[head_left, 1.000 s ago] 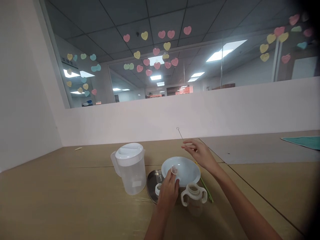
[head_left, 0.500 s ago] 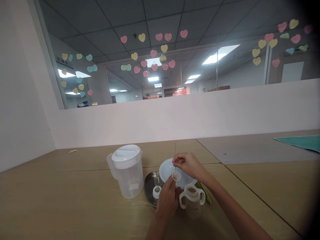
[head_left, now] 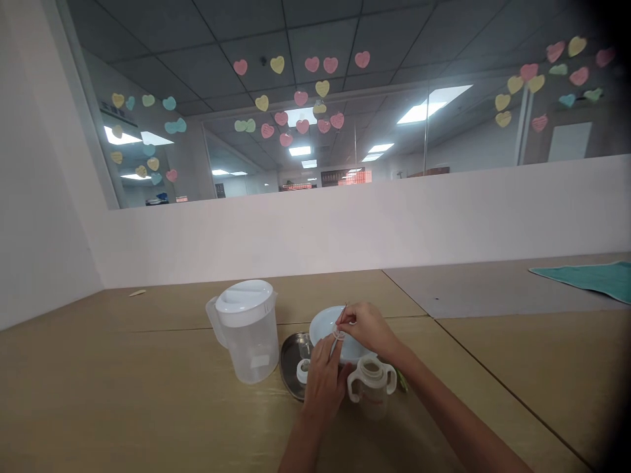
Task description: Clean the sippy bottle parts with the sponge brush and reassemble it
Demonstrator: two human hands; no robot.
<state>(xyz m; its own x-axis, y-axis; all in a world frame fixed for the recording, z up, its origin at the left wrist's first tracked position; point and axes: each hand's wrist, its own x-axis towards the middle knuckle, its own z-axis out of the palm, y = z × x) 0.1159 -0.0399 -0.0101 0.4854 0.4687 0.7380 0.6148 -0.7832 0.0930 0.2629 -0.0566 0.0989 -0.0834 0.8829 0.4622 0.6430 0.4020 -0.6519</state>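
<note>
My left hand (head_left: 323, 381) is closed around a small clear piece with a round rim (head_left: 338, 334), its open end facing up. Above it, my right hand (head_left: 367, 326) pinches a thin wire-like rod (head_left: 346, 307) whose lower end goes down into that piece. Just right of my left hand stands an uncapped baby bottle (head_left: 373, 397) with two white handles. Behind both hands lies a pale blue-white bowl (head_left: 321, 320), partly covered by them. On the left, a metal tray (head_left: 287, 368) carries a white collar ring (head_left: 302, 372) and a clear cap (head_left: 305, 343).
A clear lidded pitcher (head_left: 254, 348) stands left of the tray. Some slim green thing (head_left: 403, 382) lies behind the bottle, mostly hidden. At the far right is a teal cloth (head_left: 591, 279); a small flat pale piece (head_left: 137, 293) lies far left, near the wall.
My right hand has come down closer to the clear piece, and much less of the rod sticks up above the fingers. The view has shifted slightly.
</note>
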